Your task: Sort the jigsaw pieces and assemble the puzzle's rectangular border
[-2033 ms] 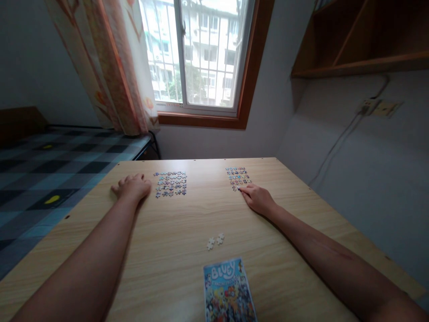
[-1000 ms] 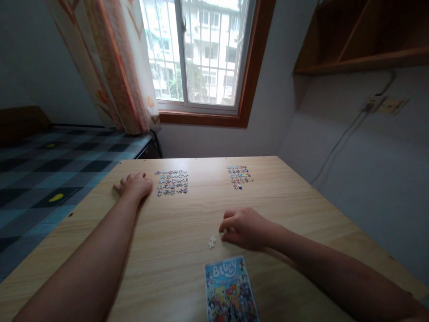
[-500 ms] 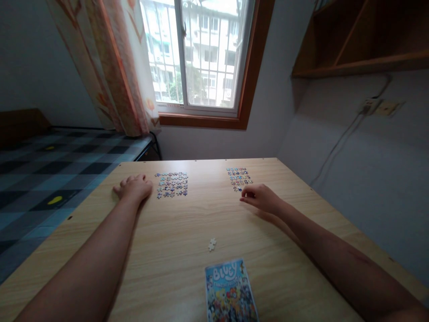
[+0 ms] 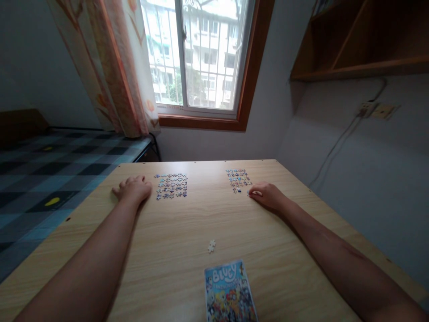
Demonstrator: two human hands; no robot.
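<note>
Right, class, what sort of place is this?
Probably a bedroom: a bed with checked blue-black bedding, a cream-orange floral curtain and a brown wooden wall shelf show it.

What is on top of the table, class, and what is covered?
On the table: two groups of puzzle pieces, one loose pale piece, the Bluey picture and the left hand. The right hand pinches a small piece. Anything beneath these is covered and cannot be seen.
</note>
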